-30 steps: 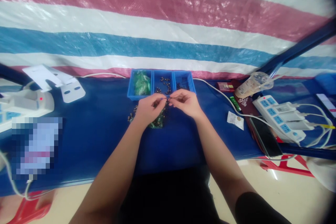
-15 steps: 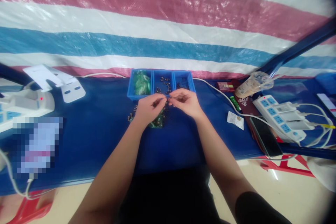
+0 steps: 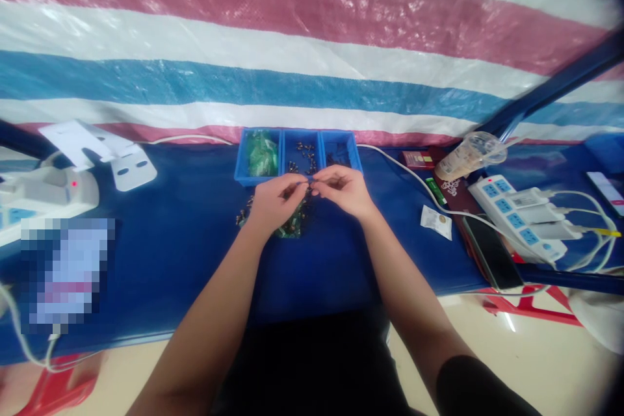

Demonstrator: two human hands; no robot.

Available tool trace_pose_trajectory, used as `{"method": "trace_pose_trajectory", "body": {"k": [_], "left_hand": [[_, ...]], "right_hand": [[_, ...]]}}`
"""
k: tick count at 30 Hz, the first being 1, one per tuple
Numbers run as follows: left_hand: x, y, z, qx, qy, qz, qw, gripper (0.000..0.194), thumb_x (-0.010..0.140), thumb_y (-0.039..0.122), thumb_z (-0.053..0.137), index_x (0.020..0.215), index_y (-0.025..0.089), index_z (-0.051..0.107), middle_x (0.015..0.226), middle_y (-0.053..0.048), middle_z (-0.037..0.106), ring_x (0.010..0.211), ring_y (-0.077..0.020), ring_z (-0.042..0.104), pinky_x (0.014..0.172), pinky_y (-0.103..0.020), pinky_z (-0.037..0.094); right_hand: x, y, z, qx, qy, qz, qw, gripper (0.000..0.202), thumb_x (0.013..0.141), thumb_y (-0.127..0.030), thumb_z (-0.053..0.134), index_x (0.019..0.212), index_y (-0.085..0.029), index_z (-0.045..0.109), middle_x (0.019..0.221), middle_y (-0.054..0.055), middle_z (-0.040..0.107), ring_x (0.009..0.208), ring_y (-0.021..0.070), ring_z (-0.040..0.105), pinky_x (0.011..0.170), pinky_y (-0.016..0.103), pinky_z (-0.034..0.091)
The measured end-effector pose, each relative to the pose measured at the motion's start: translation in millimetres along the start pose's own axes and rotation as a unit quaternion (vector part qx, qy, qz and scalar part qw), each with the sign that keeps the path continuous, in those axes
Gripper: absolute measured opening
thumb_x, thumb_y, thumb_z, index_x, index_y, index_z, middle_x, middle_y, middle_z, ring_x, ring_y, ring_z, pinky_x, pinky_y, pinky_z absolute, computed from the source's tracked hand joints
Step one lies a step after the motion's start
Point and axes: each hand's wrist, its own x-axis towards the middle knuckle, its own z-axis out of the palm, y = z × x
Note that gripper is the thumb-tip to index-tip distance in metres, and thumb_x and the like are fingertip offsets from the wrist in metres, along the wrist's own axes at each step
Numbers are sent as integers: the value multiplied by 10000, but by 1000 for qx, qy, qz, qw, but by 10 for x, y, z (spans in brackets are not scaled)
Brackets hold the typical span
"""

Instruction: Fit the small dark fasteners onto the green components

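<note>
My left hand [image 3: 277,203] and my right hand [image 3: 343,191] meet fingertip to fingertip over the table, both pinched closed. Whatever lies between the fingertips is too small and dark to make out. Below and partly behind my left hand is a heap of small metal parts on a green plastic bag [image 3: 291,227]. Just beyond the hands stand blue bins [image 3: 258,181] side by side. The left one holds a green plastic bag [image 3: 262,153], the middle one small brassy metal parts [image 3: 306,155], and the right one small dark parts [image 3: 337,155].
To the right are a drink cup [image 3: 468,157], a white power strip [image 3: 519,220], a dark phone [image 3: 493,252], a small white packet [image 3: 436,222] and a white cable [image 3: 407,175]. A white bracket-like piece [image 3: 134,166] and a blurred-out phone [image 3: 73,270] lie on the left. A striped sheet [image 3: 302,45] hangs behind.
Both hands keep their pinched pose over the heap, with hardly any movement. The whole view has shifted very slightly.
</note>
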Motion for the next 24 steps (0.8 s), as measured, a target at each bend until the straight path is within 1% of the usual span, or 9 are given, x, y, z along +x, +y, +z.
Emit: {"method": "trace_pose_trajectory", "body": {"k": [5,9,14,18,24], "left_hand": [[3,14,-15,10,-4,1,1000,135,916,284,665,971,195,750,717,16,696,560,-80,559,595,-209,465],[-3,8,-13,11,-5,4,1000,133,921,283,663,974,196,749,717,19,693,565,-79,563,604,-208,467],[-7,8,4,-4,9,-3,1000,177,910,291,676,1048,201,741,719,26,686,551,-70,551,579,-192,455],[-3,11,9,5,5,-7,1000,150,911,298,671,992,199,749,707,22,687,558,-75,555,594,-200,460],[1,31,-11,23,-10,-8,1000,178,933,330,641,930,190,751,692,11,693,562,-89,560,594,-214,462]], "right_hand": [[-6,-5,3,1,-3,-3,1000,250,754,-307,847,935,-176,736,789,23,763,696,142,742,665,269,618],[-9,13,-3,-7,-7,0,1000,272,760,-341,844,945,-178,729,794,23,761,707,144,743,680,276,622],[-4,21,-12,-11,-7,7,1000,307,744,-380,852,938,-178,726,797,24,760,717,148,742,696,290,627],[-3,5,-8,-10,-6,9,1000,293,746,-361,852,945,-182,731,804,24,762,712,143,740,692,282,623],[-6,15,-11,-17,-5,5,1000,309,758,-379,841,970,-184,728,822,29,766,716,145,737,707,299,628]]}}
